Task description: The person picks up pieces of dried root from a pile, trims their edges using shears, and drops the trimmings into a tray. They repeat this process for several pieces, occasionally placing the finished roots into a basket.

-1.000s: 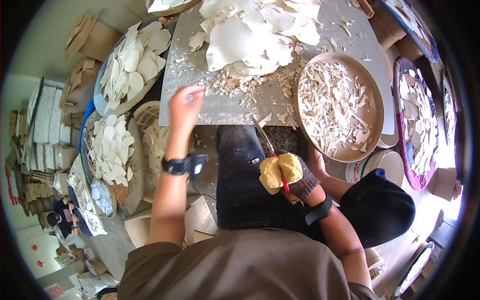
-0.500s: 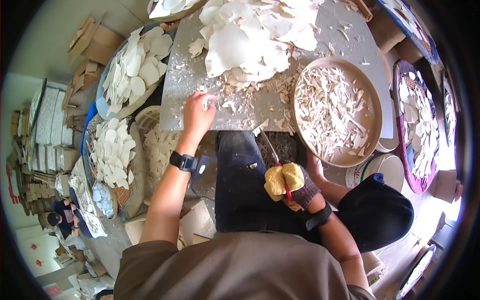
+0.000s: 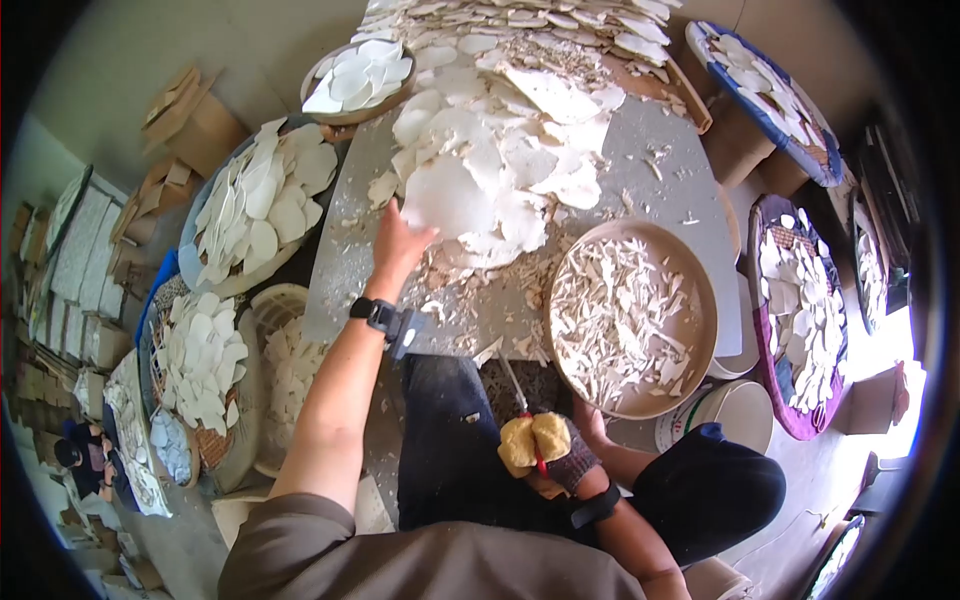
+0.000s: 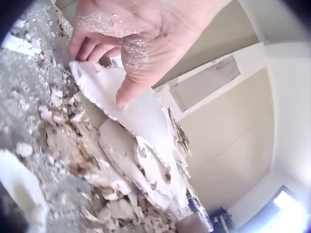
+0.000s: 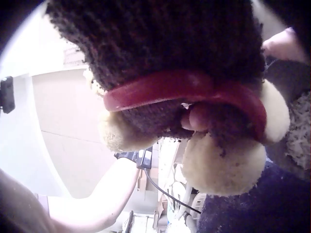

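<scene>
At the near left side of a pile of thin white pieces [image 3: 530,160], my left hand [image 3: 403,245] grips the edge of a large round white piece [image 3: 450,200]. In the left wrist view the thumb of this hand [image 4: 141,34] lies on the flat face of the piece [image 4: 150,114], its other fingers at the far edge. My gloved right hand [image 3: 575,468] holds red-handled scissors [image 3: 516,388] over my lap, blades toward the table edge. Yellow foam [image 3: 519,441] pads the red handles [image 5: 160,90], and the glove [image 5: 160,39] wraps round them.
A round tray [image 3: 705,345] of white strips stands at the table's right front. Scraps litter the grey tabletop [image 3: 640,135]. Baskets of white discs [image 3: 205,360] stand left, more [image 3: 800,310] right. A bucket [image 3: 745,405] is below the tray.
The head view has shifted, showing more of the table's far side. My left hand has moved from the scraps near the front edge to the pile and taken hold of a round piece.
</scene>
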Demonstrator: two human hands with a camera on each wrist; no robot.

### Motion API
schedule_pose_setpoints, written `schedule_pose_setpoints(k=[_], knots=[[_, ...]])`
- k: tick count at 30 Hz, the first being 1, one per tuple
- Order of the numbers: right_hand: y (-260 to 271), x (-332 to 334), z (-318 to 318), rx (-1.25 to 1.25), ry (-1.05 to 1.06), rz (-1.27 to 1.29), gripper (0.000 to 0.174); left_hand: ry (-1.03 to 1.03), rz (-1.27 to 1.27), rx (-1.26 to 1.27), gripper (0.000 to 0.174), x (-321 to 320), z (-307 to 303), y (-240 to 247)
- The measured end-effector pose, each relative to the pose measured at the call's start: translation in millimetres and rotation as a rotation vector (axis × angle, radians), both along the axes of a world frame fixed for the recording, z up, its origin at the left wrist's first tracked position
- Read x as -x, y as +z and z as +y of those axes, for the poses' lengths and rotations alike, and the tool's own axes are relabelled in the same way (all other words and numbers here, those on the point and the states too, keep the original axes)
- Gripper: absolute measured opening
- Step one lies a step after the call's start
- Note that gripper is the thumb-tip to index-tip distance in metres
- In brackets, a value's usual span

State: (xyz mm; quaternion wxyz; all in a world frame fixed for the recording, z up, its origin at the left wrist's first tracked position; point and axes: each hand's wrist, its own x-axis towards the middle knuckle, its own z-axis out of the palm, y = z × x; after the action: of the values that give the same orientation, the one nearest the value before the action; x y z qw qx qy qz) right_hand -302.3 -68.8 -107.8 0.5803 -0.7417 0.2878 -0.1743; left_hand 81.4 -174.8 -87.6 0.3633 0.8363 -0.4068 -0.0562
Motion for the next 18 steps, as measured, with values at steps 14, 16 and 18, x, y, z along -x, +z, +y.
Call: schedule_pose_setpoints(k=[14, 16, 18], knots=[[30, -6, -9, 0.195, -0.056, -0.070, 0.022, -0.212, 0.685, 0.513, 0.022, 60, 114, 47], [27, -5, -13, -0.034, -0.059, -0.105, 0.027, -0.082, 1.006, 0.558, 0.023, 84, 126, 41], [29, -3, -16, -0.308, -0.081, -0.103, 0.031, -0.092, 1.138, 0.537, 0.041, 108, 136, 43]])
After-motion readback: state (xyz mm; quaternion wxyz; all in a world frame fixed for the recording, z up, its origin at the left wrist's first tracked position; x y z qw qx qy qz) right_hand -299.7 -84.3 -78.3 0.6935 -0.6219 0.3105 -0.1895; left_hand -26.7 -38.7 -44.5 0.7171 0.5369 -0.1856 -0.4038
